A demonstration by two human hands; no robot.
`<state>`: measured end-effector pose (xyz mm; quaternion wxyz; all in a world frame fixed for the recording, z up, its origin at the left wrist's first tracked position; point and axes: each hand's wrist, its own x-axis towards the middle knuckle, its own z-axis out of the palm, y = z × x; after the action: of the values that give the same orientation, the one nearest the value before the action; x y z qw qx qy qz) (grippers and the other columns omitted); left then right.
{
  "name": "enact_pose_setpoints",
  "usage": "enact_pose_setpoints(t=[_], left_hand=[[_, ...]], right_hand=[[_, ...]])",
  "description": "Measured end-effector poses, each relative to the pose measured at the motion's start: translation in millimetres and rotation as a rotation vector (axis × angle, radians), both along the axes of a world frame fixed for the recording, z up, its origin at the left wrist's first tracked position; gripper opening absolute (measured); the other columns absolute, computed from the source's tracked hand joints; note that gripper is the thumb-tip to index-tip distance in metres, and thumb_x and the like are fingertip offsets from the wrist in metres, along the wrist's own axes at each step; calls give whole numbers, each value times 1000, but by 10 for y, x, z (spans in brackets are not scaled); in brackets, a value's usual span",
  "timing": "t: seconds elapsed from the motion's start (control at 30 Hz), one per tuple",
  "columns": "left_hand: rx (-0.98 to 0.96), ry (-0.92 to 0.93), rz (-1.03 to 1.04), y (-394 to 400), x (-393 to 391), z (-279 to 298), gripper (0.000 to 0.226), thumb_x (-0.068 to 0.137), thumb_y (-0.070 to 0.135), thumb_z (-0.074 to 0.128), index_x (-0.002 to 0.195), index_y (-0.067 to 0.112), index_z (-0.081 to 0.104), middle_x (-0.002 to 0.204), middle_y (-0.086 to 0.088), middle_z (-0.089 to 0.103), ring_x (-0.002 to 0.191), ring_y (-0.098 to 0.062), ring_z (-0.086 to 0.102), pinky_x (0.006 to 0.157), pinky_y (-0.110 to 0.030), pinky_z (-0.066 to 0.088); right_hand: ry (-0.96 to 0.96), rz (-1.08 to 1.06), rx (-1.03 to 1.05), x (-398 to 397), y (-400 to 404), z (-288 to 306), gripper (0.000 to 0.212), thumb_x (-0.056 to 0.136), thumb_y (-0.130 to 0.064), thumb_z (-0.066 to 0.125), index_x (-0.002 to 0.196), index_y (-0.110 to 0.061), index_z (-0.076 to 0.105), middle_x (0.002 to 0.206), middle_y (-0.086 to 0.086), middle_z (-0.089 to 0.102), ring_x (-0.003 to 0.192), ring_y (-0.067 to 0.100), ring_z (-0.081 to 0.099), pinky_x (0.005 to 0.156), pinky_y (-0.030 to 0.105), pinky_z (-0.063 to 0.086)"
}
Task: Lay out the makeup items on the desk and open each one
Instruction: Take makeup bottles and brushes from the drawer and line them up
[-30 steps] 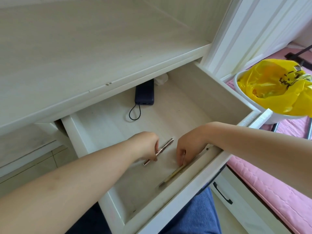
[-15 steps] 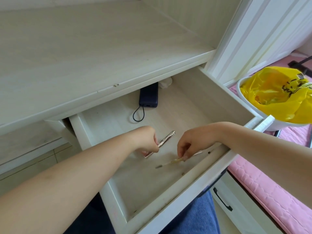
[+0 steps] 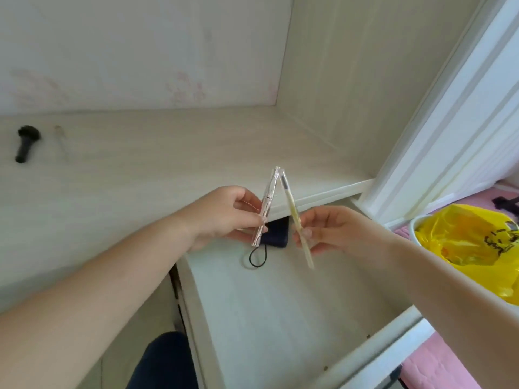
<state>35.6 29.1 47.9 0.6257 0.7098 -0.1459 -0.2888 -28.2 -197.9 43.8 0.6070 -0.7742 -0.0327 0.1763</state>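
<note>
My left hand (image 3: 224, 217) grips a slim rose-gold makeup tube (image 3: 266, 203), held nearly upright above the desk's front edge. In my right hand (image 3: 334, 234) is a thin pale-yellow makeup pencil (image 3: 295, 217) with a clear cap on top, tilted so that its tip meets the top of the tube. Both are raised over the open drawer (image 3: 280, 318). On the far left of the desk (image 3: 140, 164) lie a black makeup brush (image 3: 26, 143) and a thin pale stick (image 3: 60, 137).
A dark blue power bank (image 3: 276, 238) with a black loop cord (image 3: 257, 258) lies at the back of the drawer. A white bin with a yellow bag (image 3: 471, 242) stands at the right beside a pink mat (image 3: 438, 366). A white cabinet side (image 3: 449, 108) rises at the right.
Both hands have lifted out of the drawer, the left with the rose-gold tube and the right with the yellow pencil. The view has tilted up to take in the desk top.
</note>
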Motion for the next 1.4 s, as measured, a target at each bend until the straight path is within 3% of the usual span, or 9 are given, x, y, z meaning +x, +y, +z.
enact_pose_setpoints(t=[0.13,0.23,0.37,0.57,0.77,0.93,1.0,1.2,1.4], left_hand=[[-36,-74,207,440,241,238,20,84,-2,64,98,6,52,90,-14,70,74,-20,72,58,-29,58],[7,-105,328,836,478,305,18,85,-2,61,96,5,48,95,-18,69,71,-21,71,55,-27,57],[67,-159,458,1415,811,269,9,86,-1,59,86,7,54,97,-16,68,69,-17,71,52,-22,54],[178,-235,615,2133,1233,87,16,84,0,54,80,15,60,82,-9,66,64,-17,65,54,-24,49],[251,-287,651,2284,1594,9,14,85,8,62,92,18,67,76,0,59,57,-15,60,63,-28,52],[531,-437,582,2175,1949,46,24,84,22,64,108,23,69,107,3,64,99,-15,62,81,-22,46],[688,-486,556,2138,2063,51,27,84,26,63,110,24,68,118,4,62,108,-14,58,86,-23,44],[885,-545,463,2020,2244,28,15,86,30,60,100,31,66,110,2,62,115,-17,55,89,-25,43],[939,-610,437,2022,2266,-24,26,89,32,56,111,26,68,123,2,62,117,-18,53,93,-29,45]], right_hand=[[-50,-70,96,422,483,216,23,67,-26,71,88,-16,66,82,0,74,78,12,70,63,25,56],[-95,-110,107,785,890,311,12,85,-14,64,96,-15,61,79,-1,73,74,11,69,60,24,55],[-87,-138,87,1259,1447,336,13,89,-9,60,100,-14,56,82,1,74,70,9,68,56,23,52],[-83,-88,94,1890,2252,281,10,83,-8,67,90,-14,64,95,7,68,69,9,66,57,24,52],[-144,-131,-4,2359,2733,147,13,85,-11,65,96,-18,68,79,-3,63,69,8,60,51,17,47],[-285,-160,-312,2724,2769,103,14,84,-19,66,96,-26,69,85,-5,60,74,11,57,75,28,52],[-338,-161,-437,2830,2757,78,14,84,-23,65,97,-28,68,90,-6,60,81,11,57,77,24,45],[-356,-151,-615,2988,2747,-17,16,84,-27,62,99,-30,68,85,-13,57,80,6,54,71,18,37],[-414,-107,-734,3003,2754,-58,17,84,-26,60,98,-30,69,80,-16,55,80,6,52,70,19,39]])
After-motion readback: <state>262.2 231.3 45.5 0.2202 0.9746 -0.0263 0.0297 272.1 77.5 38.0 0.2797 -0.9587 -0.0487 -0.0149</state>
